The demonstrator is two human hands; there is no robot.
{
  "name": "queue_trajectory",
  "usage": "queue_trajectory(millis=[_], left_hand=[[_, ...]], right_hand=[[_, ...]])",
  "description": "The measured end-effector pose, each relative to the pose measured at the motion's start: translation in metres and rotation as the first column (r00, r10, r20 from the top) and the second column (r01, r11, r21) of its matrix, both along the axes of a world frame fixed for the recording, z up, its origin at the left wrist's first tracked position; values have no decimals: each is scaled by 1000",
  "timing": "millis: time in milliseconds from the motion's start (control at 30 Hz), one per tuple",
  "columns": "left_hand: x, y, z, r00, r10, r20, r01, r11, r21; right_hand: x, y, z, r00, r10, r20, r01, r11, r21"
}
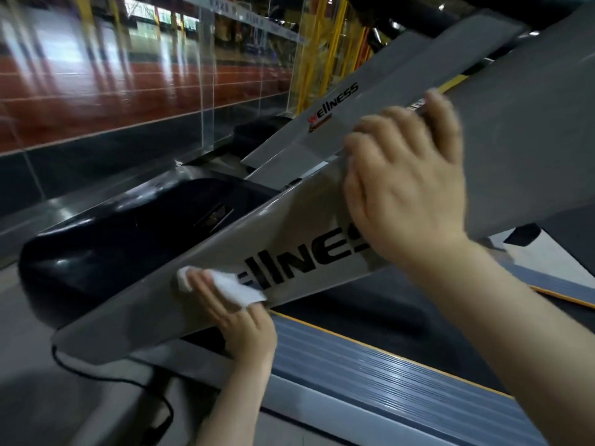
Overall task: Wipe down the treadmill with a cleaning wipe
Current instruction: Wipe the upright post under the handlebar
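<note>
The wiping step is in hand on the treadmill's grey upright [206,284], the slanted support bearing the black "wellness" lettering. The left hand [238,320] presses a white cleaning wipe [235,286] flat against the lower stretch of that upright, just over the start of the lettering; its grip is on the wipe, with one finger lying across the cloth and the rest tucked beneath it. The right hand [409,175] sits higher on the same upright, its fingers curled over the upper edge, holding the frame as a brace and carrying nothing else. In the inspector's judgement the task is only partly done: nothing here shows the black motor cover [106,249], the ribbed side rail [370,365] or the belt [354,313] being wiped. The next move calls for even pressure and a stroke along the length of the upright, up towards the bracing hand, which would then need to shift clear so the surface beneath it can be reached. The console and handrails are cut off at the top edge. The right palm hides the end of the lettering. Motion blur softens the background and the second upright [322,123] behind, and whether the wiped surface is damp or clean cannot be made out.
</note>
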State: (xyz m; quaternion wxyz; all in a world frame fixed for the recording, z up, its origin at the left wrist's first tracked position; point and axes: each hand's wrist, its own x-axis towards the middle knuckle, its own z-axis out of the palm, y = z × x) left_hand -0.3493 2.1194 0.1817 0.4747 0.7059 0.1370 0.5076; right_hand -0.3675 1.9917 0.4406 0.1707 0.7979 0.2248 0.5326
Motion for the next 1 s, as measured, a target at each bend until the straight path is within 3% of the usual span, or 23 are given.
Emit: queue_trajectory(millis=[67, 100, 167, 233, 300, 367, 433, 500, 533, 567, 633, 700, 767, 833, 867, 900, 933, 1000], left_hand=[[0, -18, 6, 994, -104, 20, 93, 951, 294], [2, -22, 7, 991, -137, -12, 132, 922, 364], [7, -10, 3, 994, -85, -75, 109, 906, 409], [7, 12, -20, 992, 25, -125, 19, 939, 344], [8, 37, -64, 982, -8, -188, 38, 987, 157], [15, 69, -103, 982, -167, -90, 134, 948, -288], [34, 114, -134, 993, -121, -13, 77, 705, -705], [48, 146, -139, 987, -33, -156, -118, 505, -855], [47, 147, -127, 982, 0, -186, -160, 509, -845], [43, 140, -109, 991, 42, -124, -126, 558, -820], [32, 108, -83, 995, 88, -54, -102, 791, -604], [24, 84, -77, 993, 115, -1, -108, 930, -353], [14, 75, -83, 990, -85, 111, 106, 974, -199], [17, 90, -106, 992, -112, 50, 108, 992, 67], [19, 101, -118, 992, -124, 32, 120, 986, 113], [18, 114, -122, 991, -131, 13, 130, 989, 67], [19, 129, -136, 993, -116, -23, 114, 991, -76], [27, 160, -170, 986, -110, -128, 34, 874, -484]], right_hand=[[-1, 34, -30, 976, 146, -161, -156, 986, -56], [-2, 51, -45, 949, 191, -251, -216, 973, -76], [-6, 78, -71, 898, 208, -387, -261, 961, -89], [-6, 96, -90, 865, 191, -464, -256, 963, -80], [-3, 115, -110, 836, 124, -534, -234, 962, -143], [4, 133, -131, 834, 17, -552, -205, 938, -280], [16, 142, -144, 874, -109, -474, -128, 889, -439], [25, 144, -150, 902, -175, -395, -61, 853, -518], [29, 143, -152, 912, -175, -370, -47, 853, -520], [30, 143, -155, 925, -168, -340, -33, 858, -513], [31, 144, -161, 946, -140, -291, -20, 873, -487], [31, 146, -165, 951, -127, -282, -20, 885, -466], [30, 148, -165, 946, -136, -294, -11, 894, -448], [26, 153, -165, 934, -116, -337, -24, 922, -385], [24, 160, -166, 926, -102, -363, -26, 943, -331], [24, 171, -170, 914, -85, -396, -32, 960, -279], [24, 186, -172, 897, -43, -440, -63, 973, -224], [27, 219, -177, 842, 22, -539, -140, 974, -179]])
